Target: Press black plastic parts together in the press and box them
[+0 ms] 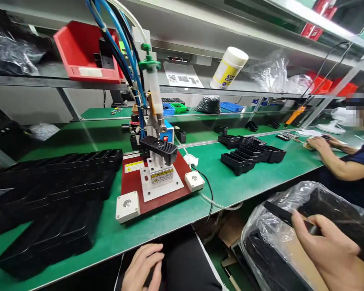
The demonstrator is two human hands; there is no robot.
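Counter: smooth green top, pale edge strip. On it, a flat red base plate with bright metal blocks; above, a translucent syringe barrel. A black moulded piece, matt and rounded at its ends, sits on the blocks under the nozzle. To the left, rows of black box-shaped parts, straight-walled, packed side by side; a smaller cluster to the right.

Hard to read: the left rows merge into one dark mass. Contents of the crinkled clear bag beside the counter are dark and partly blurred; a tan sheet shows within.

Right hand: grasping a slim black part between thumb and fingers, over the bag; fingers cover its near end, so its full shape is unclear. Left hand: relaxed and released, fingers loosely bent, near the counter's front edge; the lower palm is cut off.
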